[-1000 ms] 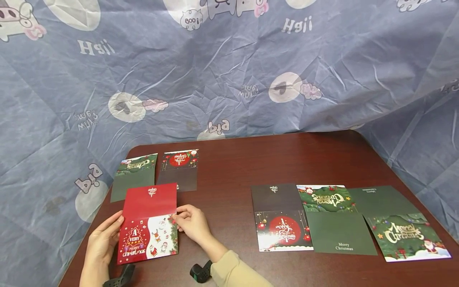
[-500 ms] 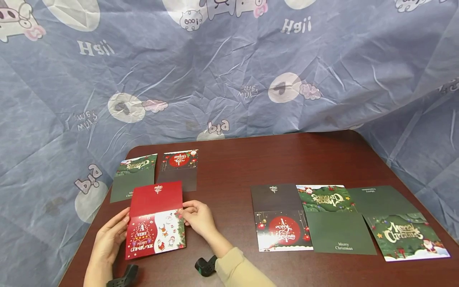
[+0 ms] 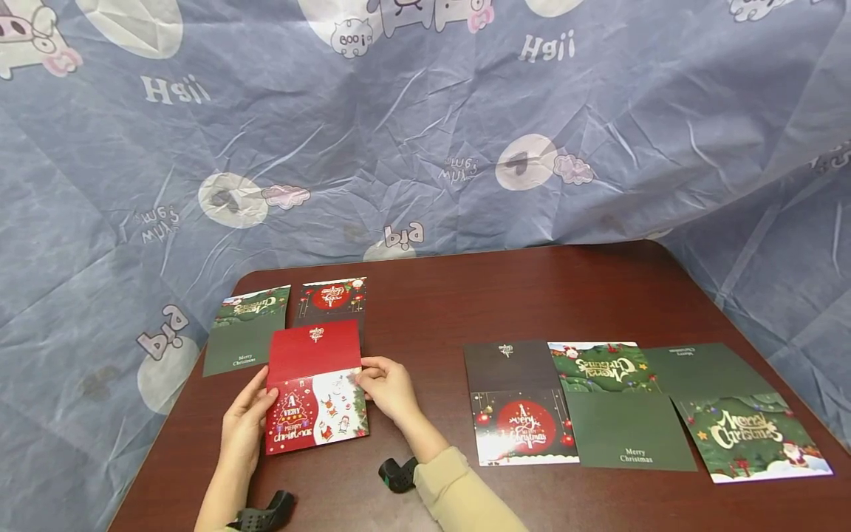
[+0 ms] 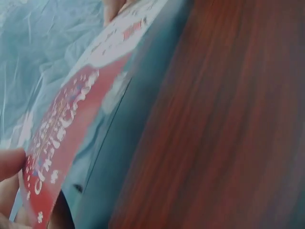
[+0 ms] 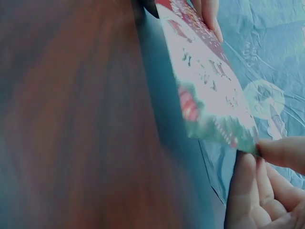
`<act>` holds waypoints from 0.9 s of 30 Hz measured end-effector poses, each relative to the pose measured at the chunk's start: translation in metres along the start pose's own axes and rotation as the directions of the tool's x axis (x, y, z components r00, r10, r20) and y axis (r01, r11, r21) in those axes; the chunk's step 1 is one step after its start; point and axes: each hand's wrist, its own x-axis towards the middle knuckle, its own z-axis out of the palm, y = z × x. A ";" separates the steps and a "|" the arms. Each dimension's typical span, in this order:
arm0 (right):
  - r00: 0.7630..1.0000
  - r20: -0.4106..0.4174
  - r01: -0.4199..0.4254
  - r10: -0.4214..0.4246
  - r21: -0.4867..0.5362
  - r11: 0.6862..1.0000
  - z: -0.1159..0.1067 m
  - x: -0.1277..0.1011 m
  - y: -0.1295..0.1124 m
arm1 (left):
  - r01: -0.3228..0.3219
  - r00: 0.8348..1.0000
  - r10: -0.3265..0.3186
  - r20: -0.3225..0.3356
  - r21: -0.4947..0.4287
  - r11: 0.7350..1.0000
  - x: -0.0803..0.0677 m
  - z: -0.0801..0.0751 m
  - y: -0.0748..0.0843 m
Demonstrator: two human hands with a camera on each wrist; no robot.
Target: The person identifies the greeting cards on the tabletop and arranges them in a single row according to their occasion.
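A red folded Christmas card (image 3: pixel 315 386) with a white Santa panel is held above the table between both hands. My left hand (image 3: pixel 247 415) grips its left edge, and the thumb shows at the card's corner (image 4: pixel 33 191) in the left wrist view. My right hand (image 3: pixel 390 386) pinches the right edge at the fold, seen close up on the card (image 5: pixel 209 90) in the right wrist view. The card is lifted off the brown table (image 3: pixel 425 310) and overlaps the dark card (image 3: pixel 332 299) behind it.
A green card (image 3: pixel 247 329) lies at the far left beside the dark one. Three more open cards lie on the right: a dark one (image 3: pixel 518 403), a green one (image 3: pixel 618 406) and another green one (image 3: pixel 738 414). A blue printed cloth (image 3: pixel 425 125) hangs behind.
Both hands have carried the red card to the right and farther from me, so that it now covers part of the dark card at the back left.
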 end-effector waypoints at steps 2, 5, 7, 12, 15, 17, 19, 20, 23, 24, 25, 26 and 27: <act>1.000 0.007 -0.004 0.004 -0.043 0.999 -0.004 0.004 0.007 | -0.009 0.999 0.010 -0.051 0.030 1.000 0.001 0.007 -0.002; 0.999 0.027 -0.020 0.024 -0.126 0.992 -0.010 0.011 0.018 | -0.027 0.993 0.029 -0.117 0.023 0.999 0.004 0.018 -0.004; 0.999 0.040 -0.021 0.029 -0.191 0.981 -0.014 0.013 0.019 | -0.054 0.987 0.055 -0.153 0.008 0.999 0.006 0.024 -0.006; 0.998 0.057 0.007 0.009 -0.283 0.959 -0.023 0.015 0.017 | -0.123 0.965 0.116 -0.235 -0.015 0.992 0.008 0.038 -0.010; 0.998 0.056 0.009 0.009 -0.313 0.950 -0.028 0.016 0.015 | -0.142 0.958 0.132 -0.256 -0.019 0.990 0.010 0.046 -0.013; 0.999 0.052 0.008 0.009 -0.327 0.945 -0.032 0.016 0.014 | -0.146 0.956 0.136 -0.259 -0.018 0.989 0.011 0.051 -0.013; 0.999 0.047 0.004 0.013 -0.337 0.941 -0.035 0.017 0.013 | -0.150 0.952 0.145 -0.269 0.000 0.989 0.012 0.055 -0.014; 0.999 0.043 0.004 0.011 -0.340 0.940 -0.037 0.017 0.013 | -0.155 0.950 0.153 -0.272 0.015 0.988 0.013 0.057 -0.014; 1.000 0.026 0.002 0.007 -0.338 0.941 -0.041 0.017 0.013 | -0.170 0.943 0.176 -0.281 0.046 0.984 0.015 0.063 -0.016; 1.000 0.016 -0.002 0.007 -0.337 0.942 -0.042 0.018 0.013 | -0.175 0.942 0.182 -0.284 0.051 0.983 0.015 0.065 -0.016; 1.000 0.006 -0.006 0.008 -0.333 0.943 -0.044 0.018 0.013 | -0.180 0.940 0.187 -0.285 0.052 0.982 0.016 0.067 -0.017; 1.000 -0.004 -0.009 0.008 -0.337 0.941 -0.045 0.018 0.012 | -0.186 0.938 0.194 -0.286 0.058 0.981 0.017 0.070 -0.018; 1.000 -0.017 -0.015 0.010 -0.340 0.940 -0.047 0.018 0.012 | -0.192 0.936 0.201 -0.290 0.060 0.980 0.017 0.072 -0.019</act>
